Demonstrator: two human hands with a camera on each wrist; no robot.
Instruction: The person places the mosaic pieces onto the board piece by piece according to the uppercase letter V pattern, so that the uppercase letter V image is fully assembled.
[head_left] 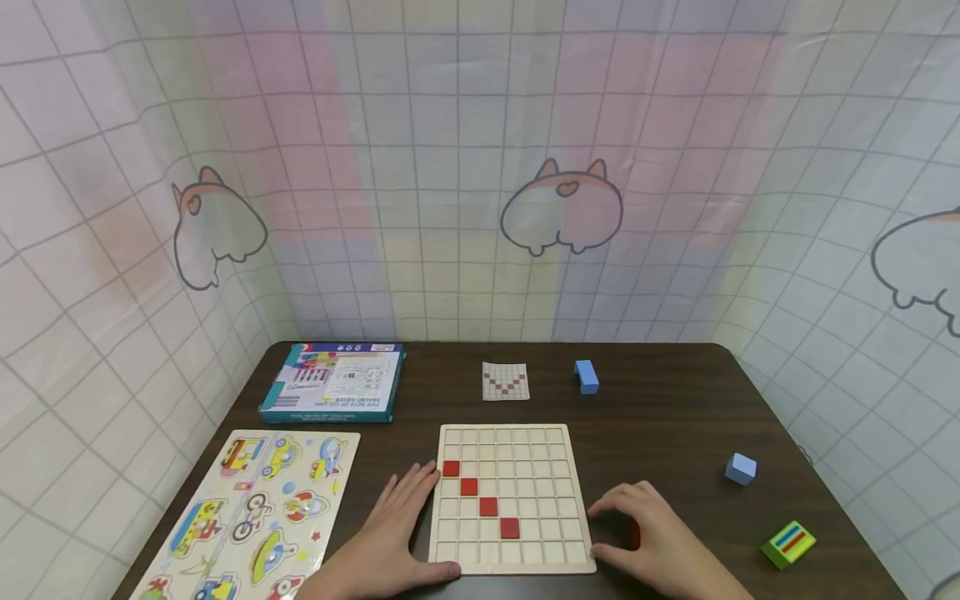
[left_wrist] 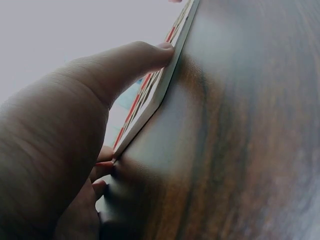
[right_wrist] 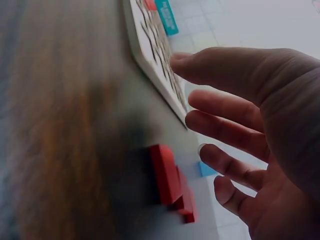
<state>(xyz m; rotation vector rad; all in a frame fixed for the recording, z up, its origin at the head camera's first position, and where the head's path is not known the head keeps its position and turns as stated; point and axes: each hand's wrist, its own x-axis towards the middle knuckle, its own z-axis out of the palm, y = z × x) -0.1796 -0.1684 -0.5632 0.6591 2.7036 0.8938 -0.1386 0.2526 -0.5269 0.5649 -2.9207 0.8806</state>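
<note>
A wooden grid board point(head_left: 510, 440) lies in the middle of the dark table and holds a diagonal of red squares point(head_left: 488, 506). My left hand point(head_left: 397, 525) rests flat on the table against the board's left edge, and its thumb point(left_wrist: 162, 50) touches the board's rim point(left_wrist: 155, 95). My right hand point(head_left: 645, 533) sits just right of the board with its fingers point(right_wrist: 220, 125) loosely spread. Below them lies a small stack of red square pieces point(right_wrist: 170, 180), which the hand does not grip. In the head view only a sliver of red pieces point(head_left: 634, 535) shows under that hand.
A pattern card point(head_left: 506, 381) and a blue block point(head_left: 586, 376) lie behind the board. Another blue block point(head_left: 741, 468) and a green striped block point(head_left: 788, 543) sit at the right. A game box point(head_left: 333, 382) and a vehicle puzzle point(head_left: 255, 517) occupy the left. Curtain walls surround the table.
</note>
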